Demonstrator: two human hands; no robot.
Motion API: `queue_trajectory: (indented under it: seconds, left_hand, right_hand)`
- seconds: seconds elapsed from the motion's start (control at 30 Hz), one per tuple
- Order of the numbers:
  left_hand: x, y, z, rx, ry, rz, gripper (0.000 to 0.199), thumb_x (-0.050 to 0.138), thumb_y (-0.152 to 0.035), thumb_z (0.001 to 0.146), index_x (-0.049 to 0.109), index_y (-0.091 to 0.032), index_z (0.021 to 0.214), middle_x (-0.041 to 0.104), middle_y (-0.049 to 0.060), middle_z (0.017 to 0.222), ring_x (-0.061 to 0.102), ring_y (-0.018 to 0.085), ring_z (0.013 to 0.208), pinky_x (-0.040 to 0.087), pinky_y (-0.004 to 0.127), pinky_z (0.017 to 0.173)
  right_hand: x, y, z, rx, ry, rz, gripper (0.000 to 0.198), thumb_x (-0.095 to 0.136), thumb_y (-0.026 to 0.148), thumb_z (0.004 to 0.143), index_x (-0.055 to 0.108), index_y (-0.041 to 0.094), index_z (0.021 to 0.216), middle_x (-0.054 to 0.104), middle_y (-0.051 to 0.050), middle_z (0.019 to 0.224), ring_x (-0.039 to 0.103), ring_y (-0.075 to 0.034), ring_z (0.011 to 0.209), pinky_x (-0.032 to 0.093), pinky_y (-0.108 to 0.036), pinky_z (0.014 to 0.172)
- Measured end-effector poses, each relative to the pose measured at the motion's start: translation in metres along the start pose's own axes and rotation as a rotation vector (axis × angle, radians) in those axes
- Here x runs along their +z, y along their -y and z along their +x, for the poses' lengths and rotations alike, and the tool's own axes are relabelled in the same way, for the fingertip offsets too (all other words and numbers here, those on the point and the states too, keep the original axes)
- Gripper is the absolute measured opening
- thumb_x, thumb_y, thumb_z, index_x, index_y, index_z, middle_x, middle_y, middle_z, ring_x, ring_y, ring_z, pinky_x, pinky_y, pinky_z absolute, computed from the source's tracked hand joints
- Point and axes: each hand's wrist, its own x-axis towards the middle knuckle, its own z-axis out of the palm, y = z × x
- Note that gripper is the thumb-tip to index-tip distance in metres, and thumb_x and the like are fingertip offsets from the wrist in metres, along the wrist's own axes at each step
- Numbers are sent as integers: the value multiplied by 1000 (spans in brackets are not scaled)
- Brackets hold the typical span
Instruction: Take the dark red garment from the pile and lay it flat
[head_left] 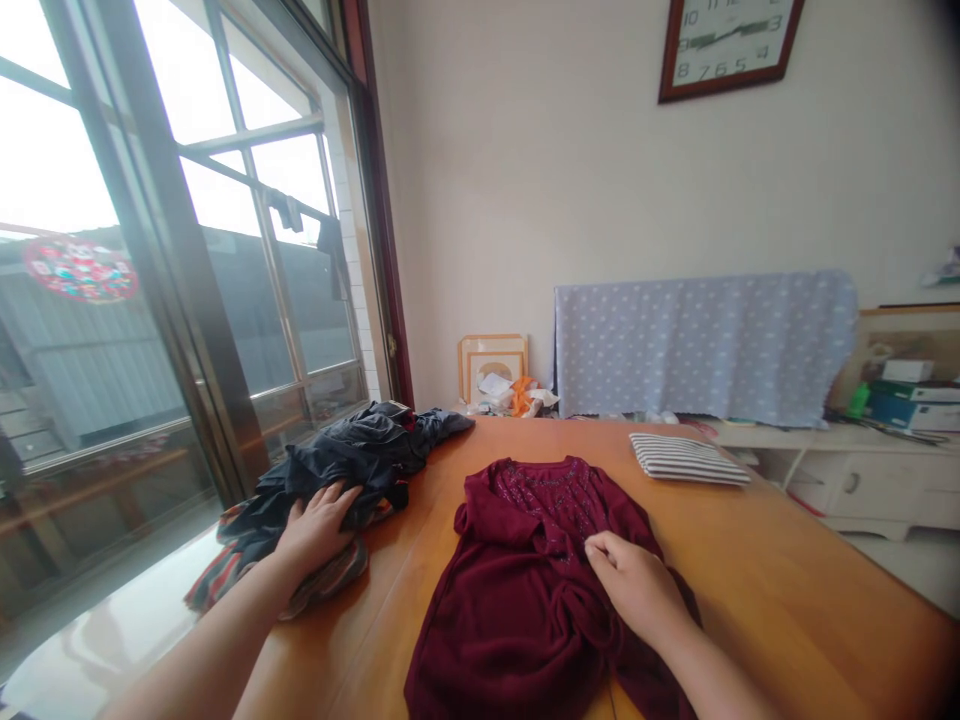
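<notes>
A maroon long-sleeved garment [502, 610] with glittery trim around its neckline lies spread on the wooden table, one sleeve folded over its front. Above its right side, my right hand [634, 585] is closed with the fingers curled. Whether any cloth is in that hand is hidden. Over to the left, my left hand [321, 528] rests on a heap of dark clothes [330, 455], its fingers apart. A striped orange and grey piece of clothing [217, 575] shows under that heap.
The wooden table [795, 580] carries a folded striped cloth [686, 458] at its far right. Behind it stands a low white cabinet [862, 485], with a polka-dot cover [697, 345] over something wide. A glass window [255, 200] borders the left side.
</notes>
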Motion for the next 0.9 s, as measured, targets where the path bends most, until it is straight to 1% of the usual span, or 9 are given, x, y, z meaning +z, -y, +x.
queue_trajectory:
  seconds: [0.13, 0.23, 0.3, 0.37, 0.4, 0.5, 0.6, 0.77, 0.9]
  left_hand:
    - [-13, -37, -6, -103, -74, -75, 71, 52, -68, 83, 54, -31, 143, 32, 13, 162, 19, 41, 151, 12, 72, 114]
    - [-30, -79, -12, -129, -277, -98, 63, 47, -65, 88, 60, -27, 136, 36, 12, 161, 16, 40, 152, 15, 67, 116]
    - [-43, -108, -15, -110, -317, -153, 59, 47, -62, 90, 62, -25, 132, 46, 12, 154, 32, 39, 145, 26, 60, 115]
    - [-54, -136, -18, -29, -200, -250, 56, 47, -62, 90, 63, -23, 127, 61, 12, 137, 56, 34, 125, 41, 46, 104]
    - [-58, -150, -20, 16, -124, -304, 55, 47, -62, 90, 64, -24, 125, 65, 12, 130, 61, 32, 118, 45, 41, 98]
    - [-61, -187, -24, 159, 24, -409, 47, 50, -58, 90, 64, -25, 121, 69, 9, 123, 65, 28, 110, 47, 34, 89]
    - [-51, -215, -29, 226, 75, -403, 42, 54, -56, 88, 64, -27, 117, 67, 10, 121, 65, 28, 108, 47, 34, 85]
    - [-19, -224, -29, 145, 69, -294, 60, 58, -61, 81, 59, -24, 129, 60, 16, 126, 61, 36, 114, 48, 40, 85]
    - [4, -212, -23, 168, 66, -309, 57, 58, -58, 82, 58, -22, 127, 62, 15, 122, 62, 34, 111, 48, 39, 87]
  right_hand:
    - [0, 1, 0, 8, 0, -16, 28, 45, 40, 93, 71, 30, 94, 76, 0, 88, 70, -22, 84, 41, -29, 71]
    - [0, 0, 0, -8, -21, 21, 29, 46, 41, 93, 72, 28, 91, 76, 0, 87, 69, -21, 81, 42, -28, 70]
    - [0, -1, 1, -1, -46, 72, 31, 46, 43, 92, 72, 27, 89, 75, -1, 84, 68, -20, 78, 43, -28, 70]
    - [-3, -3, 3, 32, -77, 146, 33, 46, 46, 92, 72, 26, 91, 74, -1, 77, 68, -20, 74, 45, -28, 69]
    - [-4, -4, 5, 56, -92, 190, 35, 46, 48, 91, 73, 25, 92, 72, -1, 73, 68, -20, 71, 46, -28, 68]
    - [-11, -9, 9, 134, -170, 302, 39, 47, 52, 90, 73, 23, 97, 70, -1, 66, 69, -22, 69, 49, -29, 68]
    - [-17, -19, 13, 205, -314, 372, 44, 50, 54, 89, 72, 21, 107, 74, -4, 75, 71, -23, 75, 51, -31, 71]
    - [-26, -45, 18, 269, -534, 396, 47, 52, 53, 87, 70, 19, 114, 77, -9, 101, 72, -25, 90, 54, -33, 78]
    - [-26, -60, 20, 330, -526, 328, 48, 55, 53, 85, 69, 19, 118, 76, -9, 103, 71, -24, 91, 53, -33, 81]
